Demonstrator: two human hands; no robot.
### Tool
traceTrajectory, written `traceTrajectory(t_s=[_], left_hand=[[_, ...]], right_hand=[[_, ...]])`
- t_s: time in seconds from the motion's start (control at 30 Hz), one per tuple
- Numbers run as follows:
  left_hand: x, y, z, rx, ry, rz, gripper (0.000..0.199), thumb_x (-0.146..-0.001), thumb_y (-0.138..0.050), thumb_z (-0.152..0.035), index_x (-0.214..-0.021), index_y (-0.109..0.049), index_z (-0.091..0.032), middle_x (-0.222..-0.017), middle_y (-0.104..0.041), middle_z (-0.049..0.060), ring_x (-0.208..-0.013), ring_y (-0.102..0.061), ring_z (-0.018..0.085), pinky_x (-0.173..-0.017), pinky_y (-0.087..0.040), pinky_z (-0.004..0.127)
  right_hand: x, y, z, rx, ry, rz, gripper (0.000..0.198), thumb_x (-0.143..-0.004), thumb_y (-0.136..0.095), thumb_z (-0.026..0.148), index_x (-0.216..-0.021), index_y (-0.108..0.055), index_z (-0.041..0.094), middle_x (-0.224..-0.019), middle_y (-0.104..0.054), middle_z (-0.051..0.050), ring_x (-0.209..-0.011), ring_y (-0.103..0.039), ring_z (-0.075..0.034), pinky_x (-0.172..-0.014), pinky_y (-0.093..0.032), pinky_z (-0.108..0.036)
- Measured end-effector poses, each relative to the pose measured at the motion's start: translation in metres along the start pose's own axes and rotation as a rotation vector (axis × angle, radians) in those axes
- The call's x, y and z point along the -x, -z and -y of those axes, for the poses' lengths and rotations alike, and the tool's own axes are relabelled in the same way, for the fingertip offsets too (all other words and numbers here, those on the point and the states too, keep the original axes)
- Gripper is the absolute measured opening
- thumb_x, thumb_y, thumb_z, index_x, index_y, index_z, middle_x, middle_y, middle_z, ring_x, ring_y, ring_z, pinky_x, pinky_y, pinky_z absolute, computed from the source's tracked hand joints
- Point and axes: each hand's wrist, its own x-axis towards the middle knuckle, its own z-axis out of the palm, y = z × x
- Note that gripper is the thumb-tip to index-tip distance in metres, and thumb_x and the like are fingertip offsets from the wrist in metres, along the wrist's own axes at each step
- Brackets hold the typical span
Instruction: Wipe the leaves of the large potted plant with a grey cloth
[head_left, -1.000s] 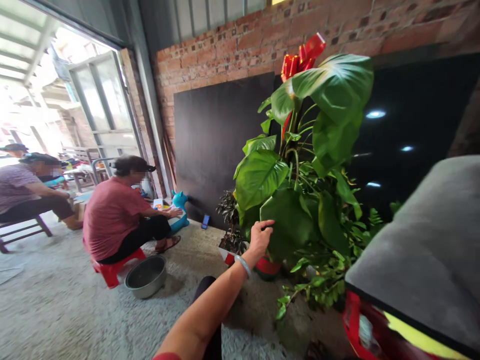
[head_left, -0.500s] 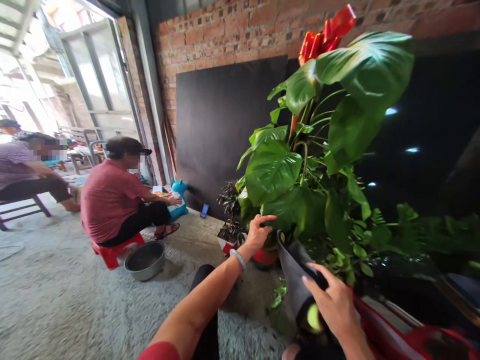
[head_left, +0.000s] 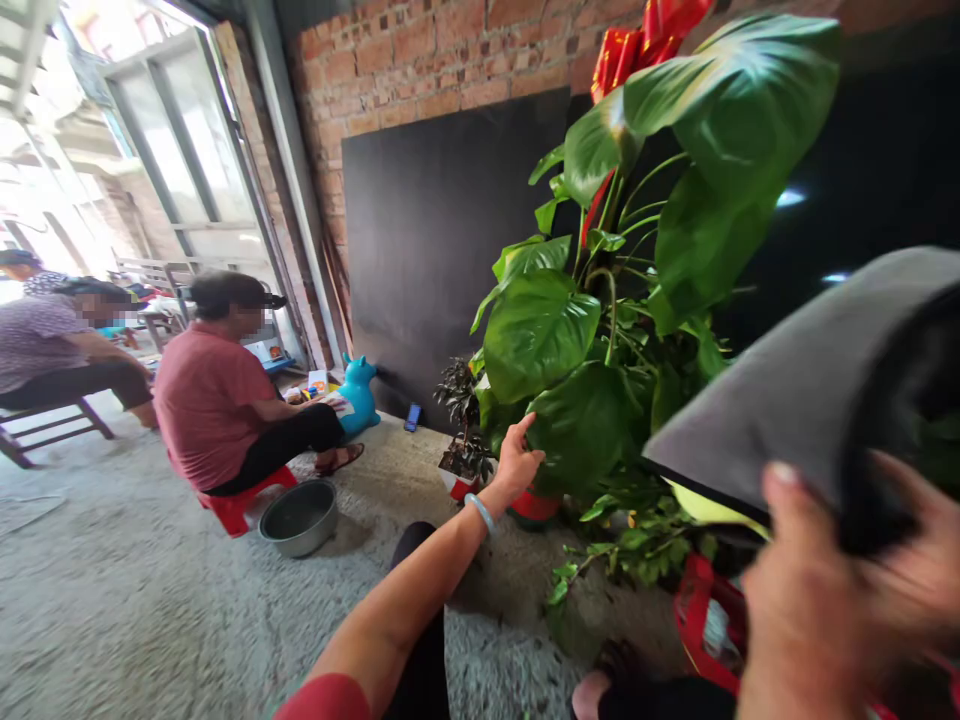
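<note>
My left hand, with a pale bangle on the wrist, holds the left edge of a broad green leaf low on a tall potted plant. Its thumb and index finger lie against the leaf. On the right, close to the camera and blurred, my right hand grips a grey cloth with black edging and a yellow-green underside. Other fingers show behind the cloth; whose they are I cannot tell. A red ribbon bow tops the plant, whose red pot shows below the leaf.
A small dark-leaved plant in a pot stands left of the big one. A grey basin sits beside a person on a red stool. A blue animal toy and a phone are near the black panel. A red basket is lower right.
The grey cloth has risen up and right, from beside the plant's lower leaves to near the camera, with my right hand. My left hand has moved slightly, onto the leaf's edge.
</note>
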Motion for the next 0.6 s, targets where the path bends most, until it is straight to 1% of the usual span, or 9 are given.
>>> traceTrajectory(t_s=[0.03,0.1,0.17,0.2,0.27,0.37,0.47,0.53,0.6], left_hand=[[-0.002,-0.002,0.007,0.048,0.044,-0.006,0.076,-0.057,-0.062,0.000,-0.130,-0.066,-0.021,-0.105,-0.065,0.005,-0.088,-0.060,0.017,-0.091,-0.052,0.033],[-0.004,-0.003,0.014,0.119,0.082,-0.008,0.073,-0.057,-0.064,-0.002,-0.127,-0.067,-0.021,-0.104,-0.067,0.004,-0.088,-0.061,0.017,-0.089,-0.053,0.033],[-0.005,-0.001,0.014,0.153,0.062,0.002,0.068,-0.055,-0.064,-0.003,-0.121,-0.069,-0.020,-0.106,-0.069,0.005,-0.092,-0.062,0.018,-0.090,-0.052,0.033],[-0.005,0.002,0.012,0.164,0.047,0.010,0.066,-0.054,-0.064,-0.003,-0.117,-0.070,-0.019,-0.107,-0.070,0.005,-0.093,-0.063,0.019,-0.089,-0.052,0.032],[-0.004,0.007,0.007,0.191,0.031,0.030,0.064,-0.053,-0.062,-0.004,-0.114,-0.069,-0.019,-0.108,-0.070,0.006,-0.091,-0.063,0.018,-0.085,-0.052,0.030],[0.000,0.008,-0.001,0.246,0.022,0.060,0.060,-0.051,-0.060,-0.004,-0.109,-0.068,-0.018,-0.105,-0.071,0.005,-0.088,-0.064,0.017,-0.080,-0.052,0.028],[0.003,0.001,-0.007,0.294,0.041,0.122,0.048,-0.050,-0.061,-0.006,-0.096,-0.070,-0.017,-0.094,-0.073,0.004,-0.086,-0.064,0.018,-0.081,-0.051,0.028],[0.004,-0.002,-0.008,0.309,0.098,0.159,0.039,-0.050,-0.063,-0.008,-0.087,-0.071,-0.016,-0.085,-0.073,0.003,-0.080,-0.064,0.017,-0.077,-0.051,0.028],[0.003,-0.002,-0.008,0.293,0.145,0.151,0.032,-0.049,-0.064,-0.011,-0.080,-0.072,-0.016,-0.077,-0.072,0.002,-0.073,-0.062,0.016,-0.071,-0.049,0.027]], right_hand=[[0.002,-0.017,-0.002,0.008,-0.010,0.044,0.053,-0.084,-0.064,0.048,-0.131,-0.061,0.022,-0.126,-0.065,-0.016,-0.114,-0.061,-0.038,-0.098,-0.046,-0.056],[0.015,-0.043,-0.009,0.015,-0.033,0.279,0.039,-0.080,-0.063,0.046,-0.109,-0.070,0.022,-0.111,-0.072,-0.015,-0.106,-0.066,-0.037,-0.095,-0.050,-0.054],[0.033,-0.048,-0.018,0.004,-0.052,0.544,0.027,-0.076,-0.063,0.046,-0.090,-0.073,0.026,-0.092,-0.076,-0.010,-0.089,-0.071,-0.035,-0.082,-0.057,-0.050],[0.040,-0.042,-0.020,0.003,-0.072,0.612,0.024,-0.074,-0.063,0.046,-0.085,-0.073,0.028,-0.084,-0.076,-0.007,-0.081,-0.072,-0.034,-0.076,-0.058,-0.048],[0.044,-0.021,-0.018,0.006,-0.133,0.620,0.026,-0.075,-0.065,0.050,-0.087,-0.075,0.029,-0.081,-0.077,-0.003,-0.078,-0.073,-0.031,-0.073,-0.059,-0.044],[0.022,0.000,-0.001,0.035,-0.173,0.404,0.040,-0.077,-0.068,0.054,-0.106,-0.074,0.027,-0.096,-0.077,-0.005,-0.093,-0.072,-0.031,-0.086,-0.056,-0.044],[-0.004,-0.019,0.003,0.054,-0.036,0.218,0.042,-0.082,-0.064,0.050,-0.115,-0.071,0.024,-0.111,-0.074,-0.010,-0.105,-0.068,-0.032,-0.096,-0.051,-0.046],[0.000,-0.039,-0.010,0.046,0.052,0.328,0.037,-0.083,-0.059,0.045,-0.110,-0.072,0.023,-0.112,-0.073,-0.012,-0.106,-0.068,-0.033,-0.096,-0.051,-0.050],[0.020,-0.045,-0.027,0.045,0.073,0.541,0.027,-0.079,-0.060,0.039,-0.097,-0.074,0.026,-0.101,-0.076,-0.010,-0.096,-0.071,-0.034,-0.088,-0.056,-0.050]])
